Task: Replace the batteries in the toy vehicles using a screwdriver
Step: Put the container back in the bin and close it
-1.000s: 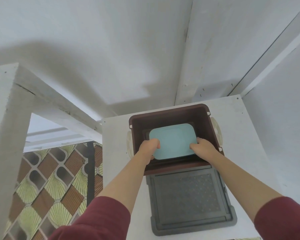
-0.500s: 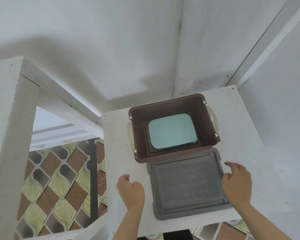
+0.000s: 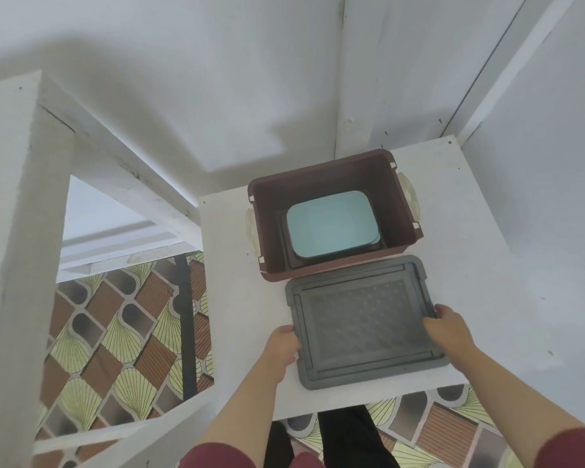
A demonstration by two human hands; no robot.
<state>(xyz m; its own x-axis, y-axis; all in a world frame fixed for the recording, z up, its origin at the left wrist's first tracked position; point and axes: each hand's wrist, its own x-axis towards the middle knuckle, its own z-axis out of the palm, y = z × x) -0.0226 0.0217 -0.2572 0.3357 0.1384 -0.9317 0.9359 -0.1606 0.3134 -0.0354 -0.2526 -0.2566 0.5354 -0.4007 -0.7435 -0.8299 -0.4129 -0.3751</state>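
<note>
1. My left hand [image 3: 281,346] and right hand [image 3: 448,327] each hold one side edge of the grey lid [image 3: 365,322]. The fingers of both curl round its rim, so each grip is closed on the lid.
2. The lid lies flat on the white bench [image 3: 233,298], just in front of the open brown bin [image 3: 318,187]. A pale blue container [image 3: 331,228] sits inside the bin. No toy vehicle or screwdriver is visible.
3. I judge the lid to be light moulded plastic, stiff but slightly bendy. The raised rim is the surest hold, taken at opposite edges and kept level.
4. Half a second ago, both hands hovered open beside the lid. A second ago, both were in the bin on the blue container.
</note>
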